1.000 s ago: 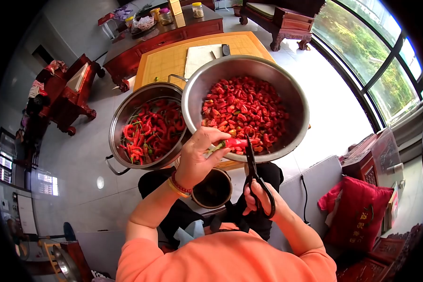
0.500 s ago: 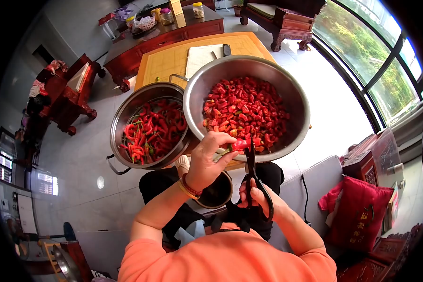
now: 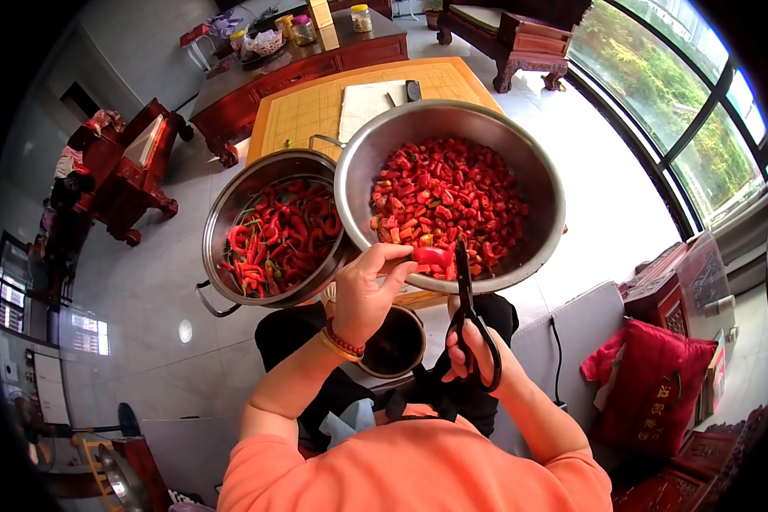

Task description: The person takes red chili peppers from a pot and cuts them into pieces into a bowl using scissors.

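Pinched in the fingers of my left hand (image 3: 369, 286) is a red chili pepper (image 3: 433, 257), held over the near rim of a wide steel basin (image 3: 533, 179). Black-handled scissors (image 3: 467, 303) are in my right hand (image 3: 478, 348), their blades pointing up at the pepper's right end. I cannot tell whether the blades touch it. Cut red chili pieces (image 3: 452, 192) fill the bottom of the basin. To its left, a steel pot (image 3: 213, 256) with side handles holds whole red chilies (image 3: 286, 230), some with green stems.
Below my hands, a dark round container (image 3: 392, 346) sits between my knees. The basin and pot rest on a wooden table (image 3: 294, 107) with a paper pad (image 3: 369, 98). A red cushion (image 3: 653, 388) lies at right; a wooden armchair (image 3: 136, 171) stands at left.
My left hand has shifted slightly left and down with the pepper. More of the pepper now shows between fingers and scissors. The scissors have moved a little right, their blades tilting left.
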Motion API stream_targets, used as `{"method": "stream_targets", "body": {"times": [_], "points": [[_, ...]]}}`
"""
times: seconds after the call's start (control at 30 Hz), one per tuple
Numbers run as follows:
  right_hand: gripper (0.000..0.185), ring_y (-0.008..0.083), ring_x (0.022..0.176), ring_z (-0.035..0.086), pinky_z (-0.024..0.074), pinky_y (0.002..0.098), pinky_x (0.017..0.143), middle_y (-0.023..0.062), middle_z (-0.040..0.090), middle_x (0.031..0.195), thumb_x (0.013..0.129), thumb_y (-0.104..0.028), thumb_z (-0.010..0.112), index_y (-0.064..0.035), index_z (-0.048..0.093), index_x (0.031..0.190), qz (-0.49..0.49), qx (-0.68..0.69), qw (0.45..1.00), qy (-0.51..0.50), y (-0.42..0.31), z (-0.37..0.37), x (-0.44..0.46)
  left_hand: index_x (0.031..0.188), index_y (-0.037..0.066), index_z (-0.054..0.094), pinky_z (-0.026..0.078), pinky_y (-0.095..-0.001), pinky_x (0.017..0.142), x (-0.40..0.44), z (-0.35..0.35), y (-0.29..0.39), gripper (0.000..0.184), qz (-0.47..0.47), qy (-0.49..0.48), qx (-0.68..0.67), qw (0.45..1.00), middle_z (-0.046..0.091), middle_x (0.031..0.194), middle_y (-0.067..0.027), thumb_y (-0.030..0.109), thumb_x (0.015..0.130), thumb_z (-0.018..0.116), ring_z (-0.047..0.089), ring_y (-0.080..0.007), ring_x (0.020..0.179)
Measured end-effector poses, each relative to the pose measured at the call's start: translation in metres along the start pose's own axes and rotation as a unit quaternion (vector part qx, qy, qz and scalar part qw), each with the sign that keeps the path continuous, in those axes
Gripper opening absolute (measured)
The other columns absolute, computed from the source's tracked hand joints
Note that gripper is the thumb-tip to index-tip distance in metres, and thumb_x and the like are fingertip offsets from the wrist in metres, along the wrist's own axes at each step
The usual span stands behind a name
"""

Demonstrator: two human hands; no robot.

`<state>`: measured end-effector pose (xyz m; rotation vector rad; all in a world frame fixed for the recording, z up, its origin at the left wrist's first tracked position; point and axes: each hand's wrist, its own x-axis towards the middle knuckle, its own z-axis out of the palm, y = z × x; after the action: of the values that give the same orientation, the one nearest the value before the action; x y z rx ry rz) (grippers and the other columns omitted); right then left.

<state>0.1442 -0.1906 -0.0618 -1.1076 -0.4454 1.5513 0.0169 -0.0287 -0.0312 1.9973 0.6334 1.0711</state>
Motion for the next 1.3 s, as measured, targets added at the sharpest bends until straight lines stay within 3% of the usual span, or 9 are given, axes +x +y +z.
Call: {"method": "stream_targets", "body": {"times": [0.07,0.17,0.27,0.4,0.73,0.93,1.03,1.23,1.3], "points": [[0.036,0.0120,0.061,0.048,0.0524,0.0313,0.065,0.0029,0.046,0.069,0.092,-0.035,0.047,0.0007,0.048,0.093,0.000,-0.012,1.000,-0.015,0.006,-0.003,-0.002,0.093,-0.001,0.061,0.050,-0.0215,0.066,0.000,-0.001,-0.006,0.017,0.016,0.038,0.019,0.999,0.065,0.085,-0.0062,0.001,0.078,0.068,0.062,-0.0091,0.075],[0.039,0.0123,0.068,0.050,0.0506,0.0310,0.073,0.0036,0.048,0.077,0.091,-0.038,0.049,0.0000,0.047,0.098,-0.002,-0.051,0.997,-0.052,0.011,-0.004,-0.005,0.092,0.001,0.060,0.049,-0.0284,0.064,0.002,0.002,-0.007,0.017,0.054,0.061,0.031,0.996,0.064,0.085,-0.0107,0.002,0.076,0.068,0.064,-0.0228,0.075],[0.049,0.0114,0.076,0.049,0.0480,0.0309,0.080,0.0031,0.048,0.088,0.088,-0.048,0.050,-0.0027,0.046,0.105,-0.012,-0.138,0.985,-0.099,0.012,-0.005,-0.003,0.091,0.000,0.061,0.049,-0.0243,0.066,0.002,0.007,0.003,0.018,0.099,0.044,0.069,0.992,0.065,0.086,-0.0082,0.002,0.076,0.069,0.063,-0.0150,0.076],[0.054,0.0137,0.087,0.053,0.0428,0.0301,0.084,0.0050,0.051,0.098,0.085,-0.048,0.056,-0.0025,0.045,0.112,-0.011,-0.126,0.991,-0.045,0.000,0.001,-0.006,0.091,0.003,0.059,0.049,-0.0304,0.064,0.000,0.008,0.011,0.018,0.109,0.005,0.044,0.993,0.062,0.083,-0.0099,0.002,0.075,0.068,0.062,-0.0247,0.073],[0.064,0.0196,0.102,0.050,0.0408,0.0308,0.088,0.0131,0.052,0.107,0.082,-0.046,0.061,0.0044,0.043,0.117,-0.045,-0.170,0.984,-0.043,0.004,-0.009,-0.002,0.092,0.002,0.059,0.048,-0.0299,0.066,-0.002,0.007,0.014,0.018,0.100,0.007,0.040,0.994,0.063,0.084,-0.0107,0.002,0.076,0.068,0.062,-0.0249,0.076],[0.066,0.0210,0.101,0.051,0.0411,0.0319,0.088,0.0148,0.053,0.107,0.081,-0.048,0.061,0.0045,0.044,0.118,-0.028,-0.203,0.978,-0.026,0.001,-0.007,-0.002,0.092,0.001,0.061,0.048,-0.0279,0.070,-0.002,0.007,0.017,0.016,0.066,-0.029,0.030,0.997,0.064,0.085,-0.0106,0.002,0.077,0.067,0.063,-0.0216,0.077],[0.060,0.0188,0.090,0.055,0.0445,0.0304,0.081,0.0134,0.055,0.099,0.083,-0.047,0.059,0.0041,0.047,0.112,-0.048,-0.222,0.974,0.000,0.004,-0.005,-0.002,0.092,0.001,0.061,0.048,-0.0277,0.068,0.000,0.005,0.016,0.015,0.069,-0.047,0.032,0.996,0.063,0.084,-0.0106,0.002,0.077,0.067,0.063,-0.0211,0.076],[0.043,0.0091,0.057,0.050,0.0478,0.0246,0.051,0.0026,0.048,0.066,0.088,-0.042,0.055,0.0000,0.051,0.088,-0.012,-0.176,0.984,0.001,-0.008,0.000,-0.006,0.090,0.001,0.061,0.048,-0.0268,0.062,0.002,0.003,0.008,0.013,0.073,-0.056,0.035,0.995,0.063,0.080,-0.0100,0.001,0.078,0.066,0.063,-0.0185,0.070],[0.042,0.0089,0.054,0.049,0.0482,0.0252,0.048,0.0013,0.046,0.062,0.088,-0.042,0.054,0.0002,0.051,0.086,0.003,-0.160,0.987,-0.006,-0.007,-0.002,-0.004,0.088,0.001,0.060,0.047,-0.0265,0.061,0.003,0.004,0.006,0.011,0.055,-0.053,0.035,0.996,0.063,0.078,-0.0094,0.001,0.078,0.066,0.062,-0.0175,0.067]]}}
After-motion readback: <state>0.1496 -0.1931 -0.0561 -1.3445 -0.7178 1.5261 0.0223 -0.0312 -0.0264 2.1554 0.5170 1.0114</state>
